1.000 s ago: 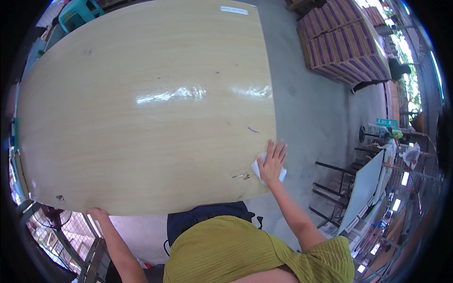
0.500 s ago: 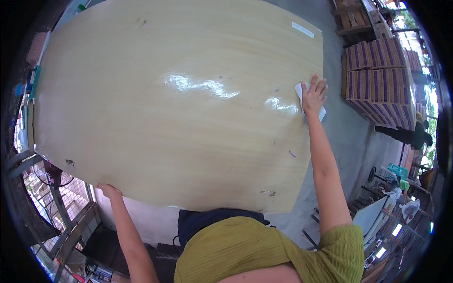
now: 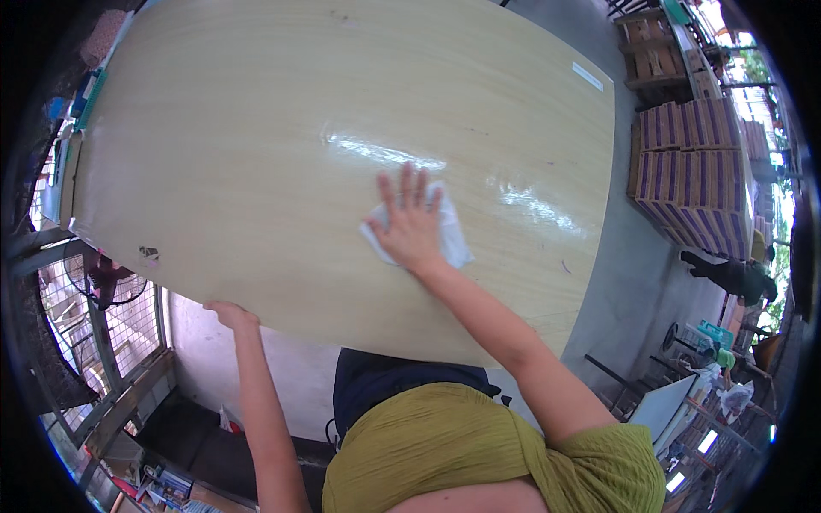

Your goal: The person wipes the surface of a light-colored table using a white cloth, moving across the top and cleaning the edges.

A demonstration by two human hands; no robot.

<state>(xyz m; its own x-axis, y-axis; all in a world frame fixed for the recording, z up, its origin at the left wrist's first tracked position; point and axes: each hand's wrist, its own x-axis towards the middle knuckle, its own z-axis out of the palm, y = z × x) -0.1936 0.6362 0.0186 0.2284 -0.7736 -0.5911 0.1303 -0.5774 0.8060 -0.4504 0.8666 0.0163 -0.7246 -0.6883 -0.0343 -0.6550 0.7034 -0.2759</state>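
A broad tabletop with a glossy, pale wood-grain surface stretches out in front of me. My right hand lies flat on a white cloth near the middle of the tabletop, fingers spread and slightly blurred. The cloth sticks out on both sides of the palm. At the near left edge, my left hand is closed on the rim of the tabletop, its fingers mostly hidden. A dark scuffed patch marks the surface near the left corner, and a white label strip is at the far right.
Stacked cartons with purple stripes stand beyond the right edge, with wooden crates farther back. Another person is at the far right. A dark fan stands by wire mesh at left, above a black bench.
My right hand has swept the cloth from the right edge to the middle of the tabletop. My left hand stays at the near edge. The whole view has shifted slightly.
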